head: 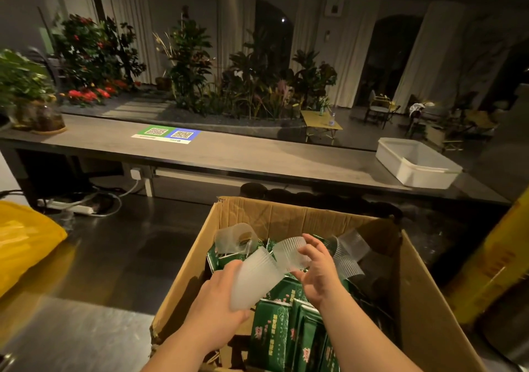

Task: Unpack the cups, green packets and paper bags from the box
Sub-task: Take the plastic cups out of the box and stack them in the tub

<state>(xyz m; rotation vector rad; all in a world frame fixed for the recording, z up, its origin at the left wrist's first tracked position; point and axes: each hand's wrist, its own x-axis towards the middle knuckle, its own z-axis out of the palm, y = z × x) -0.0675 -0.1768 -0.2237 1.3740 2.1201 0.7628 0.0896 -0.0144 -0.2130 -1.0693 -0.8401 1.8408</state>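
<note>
Left hand point(220, 305) is nearest me, fingers and thumb wrapped round the tall cup stack point(252, 280). Its long axis runs from low left up to the right. My forearm comes in low from the bottom edge.

Right hand point(317, 271) is slightly further in, wrist cocked, fingertips pinching the short ribbed stack point(289, 253). The two stacks touch end to end between my hands, both held above the green packets point(286, 328) standing in the box point(429, 300).

Probably next: nest the two stacks or lift both clear.

A loose cup point(234, 238) lies at the back left of the box, closer to my left hand. No paper bags visible.

The drop-off is probably the counter point(229, 154), straight ahead past the far flap, with the white tub point(415, 162) at its right.
</note>
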